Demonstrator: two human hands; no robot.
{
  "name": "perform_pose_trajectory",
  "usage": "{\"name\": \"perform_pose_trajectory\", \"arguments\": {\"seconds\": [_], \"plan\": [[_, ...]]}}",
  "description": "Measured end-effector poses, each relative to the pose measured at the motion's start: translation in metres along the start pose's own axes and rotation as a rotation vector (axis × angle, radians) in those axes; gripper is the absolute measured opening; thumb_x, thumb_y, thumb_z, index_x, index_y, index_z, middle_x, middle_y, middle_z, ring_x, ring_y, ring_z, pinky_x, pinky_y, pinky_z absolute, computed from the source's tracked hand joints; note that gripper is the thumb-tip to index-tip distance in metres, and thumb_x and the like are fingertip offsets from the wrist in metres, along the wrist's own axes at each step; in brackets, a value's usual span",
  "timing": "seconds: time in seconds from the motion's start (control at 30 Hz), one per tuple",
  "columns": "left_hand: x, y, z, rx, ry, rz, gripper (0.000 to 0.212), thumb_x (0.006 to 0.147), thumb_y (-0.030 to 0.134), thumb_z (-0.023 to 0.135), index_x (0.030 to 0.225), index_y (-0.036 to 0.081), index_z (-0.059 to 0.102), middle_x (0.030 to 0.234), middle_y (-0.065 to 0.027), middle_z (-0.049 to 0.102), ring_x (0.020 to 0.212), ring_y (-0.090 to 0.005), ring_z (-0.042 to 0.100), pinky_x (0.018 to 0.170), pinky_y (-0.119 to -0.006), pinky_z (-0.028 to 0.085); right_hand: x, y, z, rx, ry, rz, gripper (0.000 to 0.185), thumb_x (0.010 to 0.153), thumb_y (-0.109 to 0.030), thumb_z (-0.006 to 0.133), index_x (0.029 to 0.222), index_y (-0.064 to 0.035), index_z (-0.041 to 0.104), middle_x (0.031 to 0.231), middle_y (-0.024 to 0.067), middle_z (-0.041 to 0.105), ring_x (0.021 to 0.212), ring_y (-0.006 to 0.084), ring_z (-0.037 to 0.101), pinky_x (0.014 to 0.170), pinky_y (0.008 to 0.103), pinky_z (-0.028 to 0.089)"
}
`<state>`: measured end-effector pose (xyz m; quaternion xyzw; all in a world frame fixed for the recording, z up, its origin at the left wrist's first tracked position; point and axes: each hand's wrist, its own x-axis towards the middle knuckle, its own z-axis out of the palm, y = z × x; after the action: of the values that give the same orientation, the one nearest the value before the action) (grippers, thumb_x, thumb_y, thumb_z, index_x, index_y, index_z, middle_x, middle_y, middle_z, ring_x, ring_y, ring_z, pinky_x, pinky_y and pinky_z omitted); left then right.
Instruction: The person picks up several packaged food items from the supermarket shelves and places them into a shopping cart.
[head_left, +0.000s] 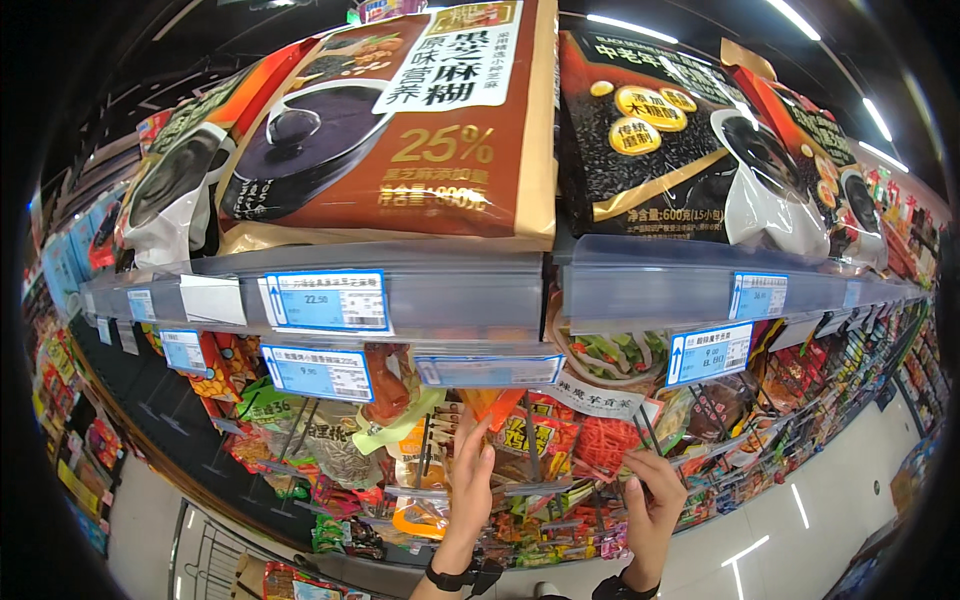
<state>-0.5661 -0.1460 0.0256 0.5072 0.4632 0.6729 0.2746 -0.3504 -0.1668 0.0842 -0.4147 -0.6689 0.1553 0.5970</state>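
My left hand (474, 465), with a black band at the wrist, reaches up among hanging snack bags; its fingertips meet the lower edge of an orange package (491, 405). Whether it grips that package is unclear. My right hand (654, 501) is to the right, thumb and fingers bent, at the lower right edge of a clear-fronted bag of red shredded food (604, 444). Its fingertips seem to touch the bag, but a firm grip cannot be made out. Between the hands hang red and yellow snack bags (541, 442). A pack with a green vegetable picture (611, 352) hangs above the red food.
A shelf edge (480, 292) with price tags runs above the hands, bearing large black sesame paste bags (375, 165). Metal hooks (645, 427) stick out among the bags. A wire shopping cart (214, 559) stands at the lower left on the pale floor (795, 517).
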Motion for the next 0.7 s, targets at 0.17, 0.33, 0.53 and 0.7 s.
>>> {"name": "perform_pose_trajectory", "arguments": {"seconds": [0.17,0.33,0.53,0.7], "plan": [[0.012,-0.011,-0.003,-0.035,-0.056,-0.049,0.044,0.094,0.025,0.047,0.133,0.005,0.045,0.146,-0.0173,0.028,0.137,-0.0292,0.023,0.110,-0.039,0.020,-0.007,-0.006,0.007,-0.040,-0.030,0.037,0.023,0.081,-0.010,0.057,0.097,0.0044,0.065,0.100,0.0181,0.064,0.095,0.0280,0.059,0.086,0.0349,0.044],[0.006,-0.006,0.000,-0.087,-0.104,0.022,0.047,0.093,0.022,0.052,0.136,0.005,0.042,0.146,-0.0128,0.031,0.133,-0.0211,0.030,0.106,-0.034,0.028,-0.013,-0.003,0.016,-0.071,-0.025,0.008,0.024,0.080,-0.007,0.056,0.100,0.0044,0.063,0.104,0.0177,0.062,0.096,0.0273,0.060,0.087,0.0352,0.044],[-0.009,0.030,-0.002,-0.248,-0.099,-0.089,0.047,0.093,0.019,0.051,0.135,0.002,0.042,0.143,-0.0123,0.034,0.128,-0.0215,0.037,0.104,-0.033,0.030,-0.017,-0.008,0.025,-0.013,-0.016,0.001,0.027,0.081,-0.005,0.056,0.106,0.0046,0.060,0.111,0.0178,0.058,0.098,0.0267,0.059,0.088,0.0356,0.044],[-0.021,0.055,-0.009,-0.260,-0.120,0.006,0.049,0.092,0.021,0.049,0.136,0.000,0.041,0.141,-0.0142,0.036,0.128,-0.0229,0.036,0.104,-0.036,0.028,-0.016,-0.007,0.027,0.046,-0.053,0.008,0.027,0.082,-0.004,0.057,0.107,0.0042,0.060,0.111,0.0178,0.059,0.102,0.0286,0.057,0.089,0.0364,0.044]]}}
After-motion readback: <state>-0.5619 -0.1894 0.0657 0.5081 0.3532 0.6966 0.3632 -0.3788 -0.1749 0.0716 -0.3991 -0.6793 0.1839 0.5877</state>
